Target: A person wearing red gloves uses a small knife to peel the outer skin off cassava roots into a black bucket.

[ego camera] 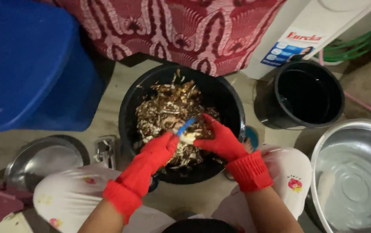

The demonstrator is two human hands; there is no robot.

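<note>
Over the black tub, left hand gripping blue peeler, right hand curled

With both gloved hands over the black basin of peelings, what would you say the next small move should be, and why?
Probably one more short stroke of the blue-handled peeler in the left hand along the pale piece that the right hand steadies. Both sit above the black basin, so the scraps should fall onto the peelings.

Reference landmark: black bucket — upper right. Steel basin holding water sits just below it. Blue bin far left of it; steel plate lower left — beneath bin.
</note>
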